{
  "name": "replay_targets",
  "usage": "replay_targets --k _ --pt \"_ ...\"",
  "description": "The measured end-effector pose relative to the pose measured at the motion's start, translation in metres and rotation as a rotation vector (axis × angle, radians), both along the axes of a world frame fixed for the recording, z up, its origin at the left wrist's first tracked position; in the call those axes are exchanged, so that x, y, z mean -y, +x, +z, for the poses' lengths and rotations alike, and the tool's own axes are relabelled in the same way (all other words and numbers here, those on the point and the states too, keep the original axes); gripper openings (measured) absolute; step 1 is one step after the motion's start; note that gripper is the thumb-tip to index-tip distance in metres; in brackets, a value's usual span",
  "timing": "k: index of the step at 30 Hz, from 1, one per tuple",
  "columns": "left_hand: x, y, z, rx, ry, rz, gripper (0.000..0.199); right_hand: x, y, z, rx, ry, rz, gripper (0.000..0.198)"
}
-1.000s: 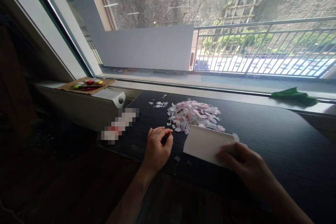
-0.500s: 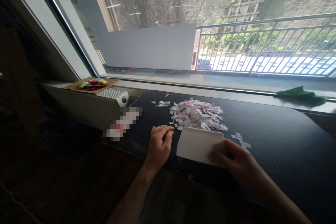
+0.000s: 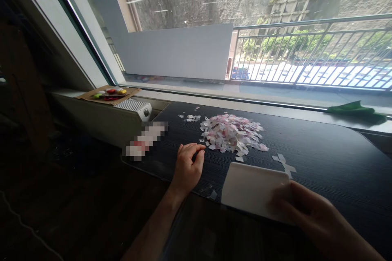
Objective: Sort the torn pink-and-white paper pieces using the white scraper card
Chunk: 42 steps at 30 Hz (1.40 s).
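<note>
- Currently, the white rectangular piece [image 3: 248,189] (material unclear) is at the near edge of the dark table [image 3: 321,147], its right end gripped in my right hand [image 3: 317,210].
- My left hand [image 3: 188,167] is partly open, fingers loosely curled, near the pile of paper scraps [image 3: 231,132].
- Loose scraps [image 3: 288,167] lie right of the pile.
- A green item [image 3: 355,109] rests by the window.

Right hand's grip [image 3: 309,208] blurred, white card's [image 3: 252,189] right end partly hidden, pixelated item [image 3: 147,140] on worktop [image 3: 330,147] unidentifiable, forearms [image 3: 153,228] cut off
</note>
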<state>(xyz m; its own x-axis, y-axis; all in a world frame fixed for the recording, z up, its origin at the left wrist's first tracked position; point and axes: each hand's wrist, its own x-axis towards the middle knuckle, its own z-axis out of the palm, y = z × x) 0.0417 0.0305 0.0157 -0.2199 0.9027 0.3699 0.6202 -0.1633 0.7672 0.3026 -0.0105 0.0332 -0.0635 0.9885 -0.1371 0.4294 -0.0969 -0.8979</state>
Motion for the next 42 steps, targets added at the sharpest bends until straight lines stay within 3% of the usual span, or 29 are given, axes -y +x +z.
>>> replay_targets --k 8,13,18,20,22,25,31,37,42 --pt "-0.001 -0.001 0.000 -0.020 0.014 -0.005 0.022 -0.008 -0.013 0.002 -0.030 0.104 -0.002 0.022" --pt "0.000 0.000 0.000 -0.025 0.017 0.002 0.022 -0.003 -0.026 0.004 -0.013 0.074 0.068 0.021" --pt "-0.001 0.000 -0.002 -0.022 0.020 0.005 0.023 0.022 0.007 0.003 0.120 0.143 0.078 0.023" --pt "-0.001 -0.002 -0.003 -0.015 0.027 0.000 0.025 0.024 0.037 0.002 0.249 0.288 -0.189 0.026" --pt "-0.002 -0.003 -0.004 -0.014 0.025 -0.005 0.025 0.020 0.067 0.006 0.397 0.293 -0.458 0.034" --pt "-0.003 -0.007 -0.007 -0.013 0.017 -0.009 0.028 0.013 0.095 0.017 0.521 0.186 -0.523 0.037" --pt "-0.006 -0.012 -0.007 -0.029 -0.015 0.005 0.033 0.007 0.091 0.015 0.372 0.352 -0.526 0.025" --pt "-0.007 -0.014 -0.005 -0.033 -0.050 0.011 0.035 0.028 0.108 0.013 0.141 0.202 -0.325 0.031" --pt "-0.006 -0.015 -0.002 -0.037 -0.071 0.007 0.036 0.019 0.121 0.016 -0.005 0.181 -0.393 0.036"
